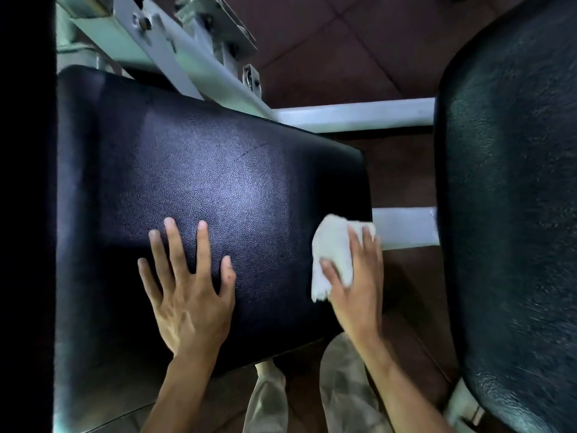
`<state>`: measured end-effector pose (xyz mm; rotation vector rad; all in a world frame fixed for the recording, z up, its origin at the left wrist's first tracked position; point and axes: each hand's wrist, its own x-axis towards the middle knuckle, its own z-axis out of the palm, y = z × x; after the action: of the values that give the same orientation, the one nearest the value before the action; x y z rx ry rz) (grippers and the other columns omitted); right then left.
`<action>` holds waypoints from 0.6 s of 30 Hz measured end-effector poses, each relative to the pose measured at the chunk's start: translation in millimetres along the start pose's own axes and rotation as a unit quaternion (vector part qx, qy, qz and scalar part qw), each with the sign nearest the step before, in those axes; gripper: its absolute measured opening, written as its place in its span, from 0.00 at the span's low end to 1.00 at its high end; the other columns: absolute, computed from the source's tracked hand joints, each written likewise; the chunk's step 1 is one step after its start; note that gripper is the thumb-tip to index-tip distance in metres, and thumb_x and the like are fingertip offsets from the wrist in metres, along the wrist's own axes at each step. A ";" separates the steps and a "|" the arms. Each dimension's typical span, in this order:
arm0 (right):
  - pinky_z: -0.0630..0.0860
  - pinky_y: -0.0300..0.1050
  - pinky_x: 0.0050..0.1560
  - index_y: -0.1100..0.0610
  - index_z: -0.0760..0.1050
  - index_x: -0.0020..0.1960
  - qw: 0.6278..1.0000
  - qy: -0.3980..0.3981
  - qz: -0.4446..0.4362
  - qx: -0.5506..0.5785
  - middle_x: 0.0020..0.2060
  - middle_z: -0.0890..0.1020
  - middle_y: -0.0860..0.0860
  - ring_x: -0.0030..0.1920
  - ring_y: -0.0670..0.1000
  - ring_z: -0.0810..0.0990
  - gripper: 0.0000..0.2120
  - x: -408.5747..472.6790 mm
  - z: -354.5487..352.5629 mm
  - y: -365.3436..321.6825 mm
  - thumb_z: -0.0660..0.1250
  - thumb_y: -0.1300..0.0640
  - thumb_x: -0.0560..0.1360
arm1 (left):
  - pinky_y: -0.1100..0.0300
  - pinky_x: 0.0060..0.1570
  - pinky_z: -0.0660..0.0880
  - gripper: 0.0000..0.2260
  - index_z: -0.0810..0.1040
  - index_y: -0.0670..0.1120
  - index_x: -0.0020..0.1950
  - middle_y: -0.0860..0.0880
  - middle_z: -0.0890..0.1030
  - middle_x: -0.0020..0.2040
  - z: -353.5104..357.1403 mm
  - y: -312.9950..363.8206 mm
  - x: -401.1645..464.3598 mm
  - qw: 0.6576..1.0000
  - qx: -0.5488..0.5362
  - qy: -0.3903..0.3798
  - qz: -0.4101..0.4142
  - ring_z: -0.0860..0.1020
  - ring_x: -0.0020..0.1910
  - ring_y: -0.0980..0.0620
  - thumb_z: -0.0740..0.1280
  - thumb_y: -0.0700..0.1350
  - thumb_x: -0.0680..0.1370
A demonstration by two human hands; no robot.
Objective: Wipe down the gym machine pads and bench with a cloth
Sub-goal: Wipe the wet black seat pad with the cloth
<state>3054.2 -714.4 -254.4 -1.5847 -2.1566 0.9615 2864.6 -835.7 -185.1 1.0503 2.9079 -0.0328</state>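
Note:
A wide black padded bench seat (199, 182) fills the middle of the view. My left hand (190, 295) lies flat on it with fingers spread, near its front edge. A folded white cloth (332, 248) is pressed against the pad's right edge under my right hand (356, 282), whose fingers and thumb grip it. A second black pad (512, 198) stands to the right, apart from both hands.
White metal frame bars (352, 115) link the two pads, and grey brackets with bolts (150, 35) sit at the top left. Reddish floor tiles (327, 48) show between. My legs in light trousers (343, 385) are below the bench edge. A dark upright (25, 214) borders the left.

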 end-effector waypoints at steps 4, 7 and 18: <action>0.60 0.59 0.75 0.56 0.65 0.76 0.999 0.050 0.021 -0.004 0.75 0.67 0.58 0.76 0.63 0.63 0.37 97.7 18.6 -29.6 0.59 0.33 0.76 | 0.42 0.79 0.46 0.28 0.56 0.55 0.80 0.46 0.48 0.82 1.2 -0.3 -0.2 1.000 0.003 0.008 0.001 0.47 0.82 0.44 0.55 0.58 0.81; 0.62 0.59 0.74 0.55 0.66 0.76 0.998 0.063 -0.022 -0.018 0.74 0.69 0.59 0.76 0.64 0.63 0.33 113.0 37.9 -74.8 0.64 0.40 0.77 | 0.42 0.79 0.47 0.28 0.55 0.55 0.80 0.46 0.49 0.82 1.8 -0.8 0.8 1.000 0.015 0.015 0.002 0.48 0.82 0.44 0.55 0.58 0.81; 0.47 0.67 0.76 0.45 0.53 0.80 0.988 -0.055 -0.127 -0.072 0.81 0.52 0.52 0.81 0.58 0.45 0.40 26.1 26.3 -86.5 0.57 0.28 0.74 | 0.43 0.79 0.46 0.27 0.55 0.55 0.80 0.46 0.49 0.82 4.9 -3.2 0.3 0.999 0.027 0.017 0.008 0.48 0.82 0.44 0.55 0.58 0.82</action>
<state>2966.7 -713.6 -219.9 -1.2984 -2.4814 0.8471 2862.5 -838.1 -189.9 1.0915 2.9441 -0.0949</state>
